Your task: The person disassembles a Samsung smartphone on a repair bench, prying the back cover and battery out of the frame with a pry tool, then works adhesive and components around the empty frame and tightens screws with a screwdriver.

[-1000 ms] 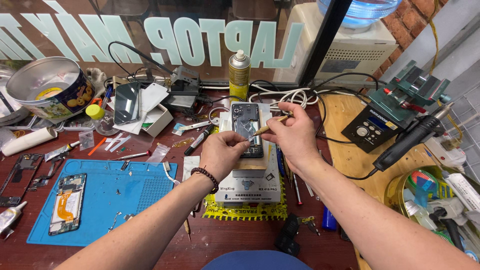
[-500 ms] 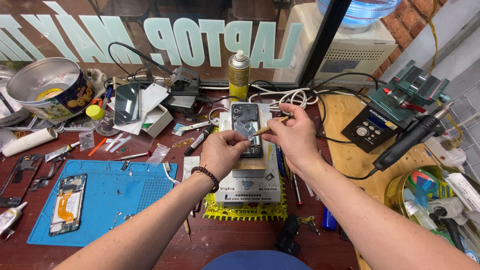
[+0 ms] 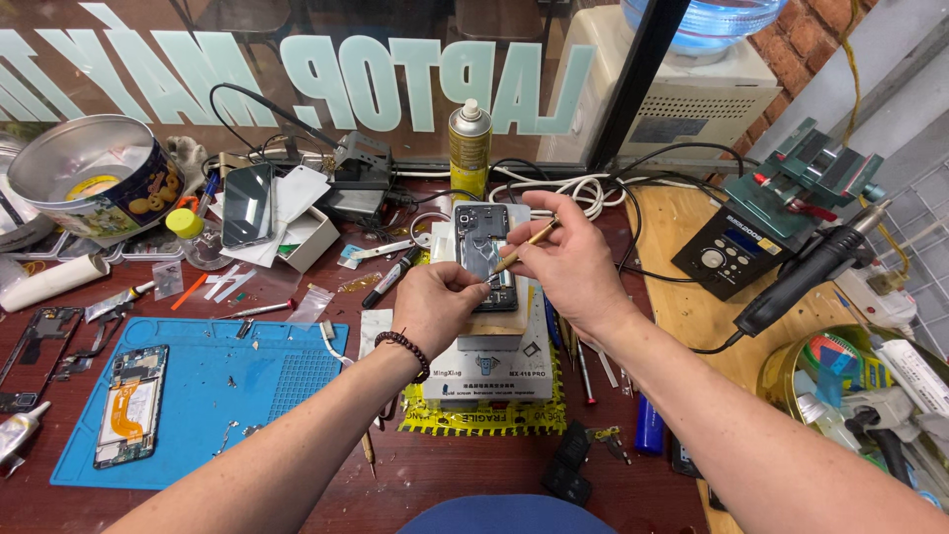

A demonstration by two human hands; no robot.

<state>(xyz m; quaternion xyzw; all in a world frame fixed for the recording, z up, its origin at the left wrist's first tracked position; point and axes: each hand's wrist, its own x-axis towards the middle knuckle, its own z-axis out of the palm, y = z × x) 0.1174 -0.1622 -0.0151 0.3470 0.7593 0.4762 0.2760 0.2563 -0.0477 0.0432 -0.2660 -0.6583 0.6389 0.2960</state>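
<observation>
Two hands meet over an opened phone (image 3: 485, 252) lying on a small block just beyond the left hand (image 3: 435, 309), whose pinched fingertips press its lower edge. The right hand (image 3: 571, 259) pinches a brass-tipped tool (image 3: 522, 247), tip down-left onto the phone's innards. A slip could gouge the board or nudge the phone off. Its long axis runs away from the person, camera end far.

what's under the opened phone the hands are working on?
The opened phone lies on a tan pad atop a white box, over yellow tape. The left hand covers the phone's lower left edge.
</observation>
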